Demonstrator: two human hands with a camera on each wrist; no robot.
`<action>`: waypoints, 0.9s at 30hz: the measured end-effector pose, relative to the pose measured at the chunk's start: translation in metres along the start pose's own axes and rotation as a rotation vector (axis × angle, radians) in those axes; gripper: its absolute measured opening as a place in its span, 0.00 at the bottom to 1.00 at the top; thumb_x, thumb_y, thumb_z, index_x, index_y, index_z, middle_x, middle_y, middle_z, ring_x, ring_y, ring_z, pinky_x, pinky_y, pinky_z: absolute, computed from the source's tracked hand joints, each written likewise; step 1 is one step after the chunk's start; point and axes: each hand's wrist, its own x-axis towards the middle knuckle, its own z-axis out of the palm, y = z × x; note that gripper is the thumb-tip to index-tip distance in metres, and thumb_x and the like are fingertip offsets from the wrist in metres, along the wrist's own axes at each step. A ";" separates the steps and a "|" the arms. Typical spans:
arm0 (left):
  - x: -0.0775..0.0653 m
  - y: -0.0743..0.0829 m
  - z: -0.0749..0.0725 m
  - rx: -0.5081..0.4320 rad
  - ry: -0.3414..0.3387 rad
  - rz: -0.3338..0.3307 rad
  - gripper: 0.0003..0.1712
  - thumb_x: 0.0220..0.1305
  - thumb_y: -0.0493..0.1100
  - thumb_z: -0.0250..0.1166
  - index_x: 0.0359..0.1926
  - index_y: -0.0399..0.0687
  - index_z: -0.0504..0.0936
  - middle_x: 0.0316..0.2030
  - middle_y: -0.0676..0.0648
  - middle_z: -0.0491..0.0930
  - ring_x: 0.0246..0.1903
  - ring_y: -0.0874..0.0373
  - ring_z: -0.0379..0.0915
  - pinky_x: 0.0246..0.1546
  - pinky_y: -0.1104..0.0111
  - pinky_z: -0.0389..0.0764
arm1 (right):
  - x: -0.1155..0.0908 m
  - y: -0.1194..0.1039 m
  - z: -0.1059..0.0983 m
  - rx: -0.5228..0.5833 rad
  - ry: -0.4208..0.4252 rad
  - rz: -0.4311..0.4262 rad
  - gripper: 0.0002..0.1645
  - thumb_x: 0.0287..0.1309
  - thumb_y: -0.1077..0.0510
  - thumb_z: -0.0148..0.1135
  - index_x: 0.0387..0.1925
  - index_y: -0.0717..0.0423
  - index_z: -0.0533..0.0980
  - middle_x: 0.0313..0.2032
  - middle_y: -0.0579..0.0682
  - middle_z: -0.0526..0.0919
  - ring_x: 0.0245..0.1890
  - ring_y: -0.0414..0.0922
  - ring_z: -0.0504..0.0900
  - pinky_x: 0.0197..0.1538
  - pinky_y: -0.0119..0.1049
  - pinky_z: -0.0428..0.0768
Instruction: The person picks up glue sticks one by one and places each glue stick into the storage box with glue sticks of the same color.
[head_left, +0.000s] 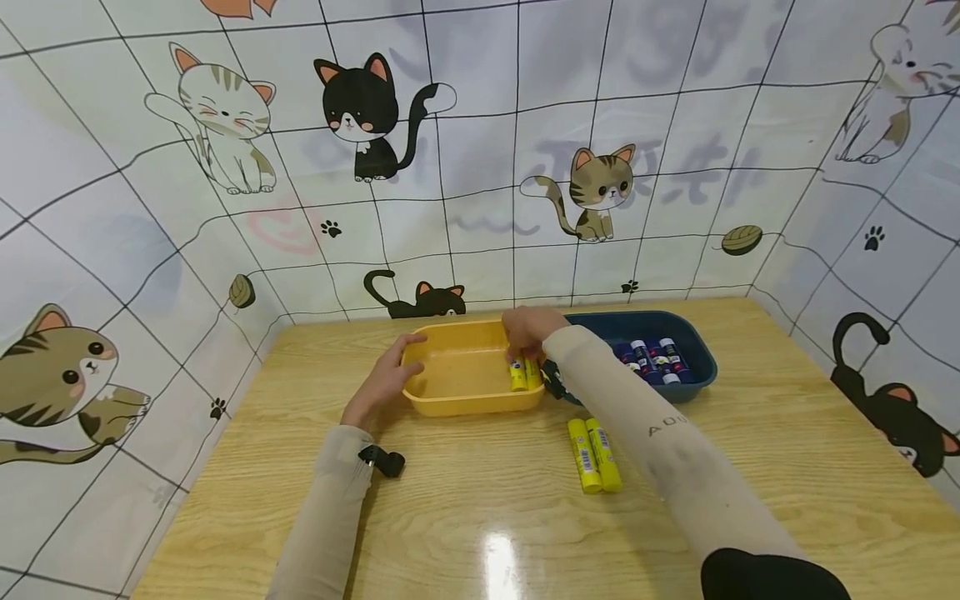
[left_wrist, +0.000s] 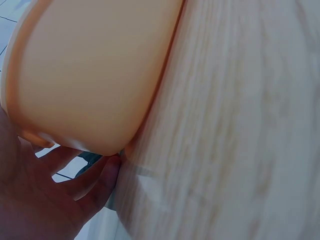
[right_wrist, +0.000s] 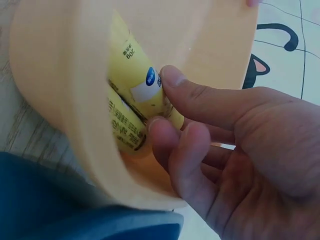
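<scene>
A yellow plastic bin (head_left: 450,408) stands on the table. My left hand (head_left: 386,375) grips its left end, with fingers against the outer wall in the left wrist view. Inside the bin's right end, two yellow glue sticks (right_wrist: 137,75) lie side by side. My right hand (head_left: 534,327) reaches in over them. Its thumb and fingertips pinch the end of one glue stick, as the right wrist view shows. Two more yellow glue sticks (head_left: 594,455) lie on the table, beside the right forearm.
A dark blue bin (head_left: 697,350) stands right of the yellow one, holding several dark blue glue sticks (head_left: 652,360) with white ends. The wooden table (head_left: 465,492) meets cat-patterned cloth walls (head_left: 480,183) at the back and sides.
</scene>
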 end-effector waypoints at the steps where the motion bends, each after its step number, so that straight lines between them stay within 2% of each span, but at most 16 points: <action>1: 0.000 0.000 0.000 0.001 -0.001 -0.001 0.30 0.74 0.38 0.56 0.75 0.47 0.65 0.79 0.41 0.58 0.80 0.41 0.50 0.77 0.43 0.55 | 0.001 0.000 0.001 -0.004 -0.001 -0.002 0.15 0.63 0.52 0.72 0.40 0.57 0.77 0.33 0.51 0.82 0.26 0.43 0.79 0.31 0.31 0.80; 7: 0.002 0.001 0.001 0.017 -0.002 0.000 0.30 0.74 0.38 0.56 0.75 0.47 0.65 0.79 0.41 0.58 0.80 0.41 0.50 0.77 0.43 0.55 | 0.002 0.000 0.005 -0.003 -0.010 -0.009 0.13 0.63 0.53 0.72 0.37 0.58 0.78 0.26 0.49 0.78 0.21 0.42 0.74 0.27 0.31 0.77; 18: 0.004 0.002 0.001 0.000 -0.002 0.003 0.31 0.73 0.38 0.57 0.75 0.47 0.65 0.80 0.41 0.57 0.80 0.40 0.50 0.77 0.42 0.55 | -0.001 0.002 0.003 0.057 -0.038 -0.014 0.16 0.67 0.54 0.68 0.48 0.58 0.75 0.28 0.51 0.77 0.20 0.42 0.73 0.27 0.31 0.75; 23: 0.004 -0.001 0.001 0.013 -0.004 -0.003 0.31 0.74 0.37 0.56 0.75 0.47 0.65 0.80 0.40 0.56 0.80 0.40 0.49 0.78 0.43 0.54 | -0.003 0.001 0.002 0.053 -0.051 -0.015 0.16 0.68 0.51 0.67 0.48 0.58 0.76 0.29 0.52 0.78 0.21 0.43 0.75 0.28 0.30 0.79; 27: 0.002 -0.002 0.000 0.004 -0.002 -0.009 0.31 0.73 0.36 0.56 0.75 0.47 0.65 0.80 0.40 0.56 0.80 0.40 0.48 0.78 0.42 0.54 | -0.014 -0.004 -0.004 0.010 -0.033 -0.039 0.15 0.67 0.50 0.68 0.45 0.57 0.76 0.31 0.53 0.80 0.25 0.44 0.81 0.32 0.32 0.84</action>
